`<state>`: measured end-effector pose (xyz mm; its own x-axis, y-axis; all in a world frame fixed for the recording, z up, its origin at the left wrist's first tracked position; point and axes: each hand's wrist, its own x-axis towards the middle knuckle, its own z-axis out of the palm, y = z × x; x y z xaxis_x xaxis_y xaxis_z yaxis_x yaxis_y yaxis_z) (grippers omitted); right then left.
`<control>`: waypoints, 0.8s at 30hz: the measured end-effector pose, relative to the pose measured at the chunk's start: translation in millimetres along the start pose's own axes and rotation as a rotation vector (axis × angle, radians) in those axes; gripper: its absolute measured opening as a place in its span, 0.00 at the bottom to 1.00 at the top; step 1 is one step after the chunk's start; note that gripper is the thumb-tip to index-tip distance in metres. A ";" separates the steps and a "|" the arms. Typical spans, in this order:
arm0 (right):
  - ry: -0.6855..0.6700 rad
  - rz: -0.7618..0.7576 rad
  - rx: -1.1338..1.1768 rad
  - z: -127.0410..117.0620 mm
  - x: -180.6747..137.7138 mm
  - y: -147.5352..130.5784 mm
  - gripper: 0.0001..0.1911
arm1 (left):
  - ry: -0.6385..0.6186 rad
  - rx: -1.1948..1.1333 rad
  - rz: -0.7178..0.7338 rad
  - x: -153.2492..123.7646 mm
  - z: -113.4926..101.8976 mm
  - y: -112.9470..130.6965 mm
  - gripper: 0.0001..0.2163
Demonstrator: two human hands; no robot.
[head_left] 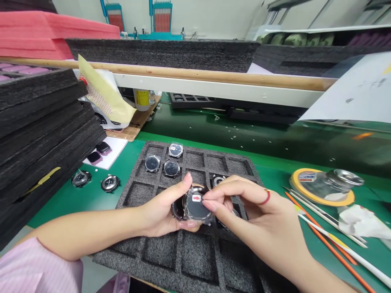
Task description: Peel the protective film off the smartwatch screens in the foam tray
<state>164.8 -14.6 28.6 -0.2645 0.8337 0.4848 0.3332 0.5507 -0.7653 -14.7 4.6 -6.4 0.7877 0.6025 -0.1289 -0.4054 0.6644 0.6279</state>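
My left hand (pixel 161 209) grips a round black watch case (pixel 195 206) over the black foam tray (pixel 171 254), thumb on its top edge. My right hand (pixel 253 207) pinches the clear film with a small red tab on the case's face. The tray's far compartments hold three round watch cases (pixel 171 167). Another case (pixel 217 180) shows just behind my right fingers.
A stack of black foam trays (pixel 39 130) rises at the left, with two loose round cases (pixel 110 183) and two square watches (pixel 99 152) beside it. A tape roll (pixel 320 189), orange and white sticks (pixel 330 236) and a crumpled wipe lie on the green mat at right.
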 end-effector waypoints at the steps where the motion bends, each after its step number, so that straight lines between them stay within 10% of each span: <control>1: 0.023 -0.051 -0.068 0.7 -0.5 0.4 0.06 | 0.012 0.022 0.003 -0.3 0.5 0.0 0.25; 10: -0.116 -0.249 -0.295 6.8 -11.4 0.5 0.32 | 0.082 0.210 0.129 0.5 5.7 -1.9 0.27; 24: -0.115 -0.250 -0.230 -10.3 4.0 7.5 0.29 | 0.086 0.018 0.014 0.9 -3.0 0.0 0.29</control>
<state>175.5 -6.7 29.2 -0.4590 0.6694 0.5841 0.4370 0.7425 -0.5076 -15.4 6.4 -8.8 0.7388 0.6480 -0.1851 -0.4070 0.6479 0.6438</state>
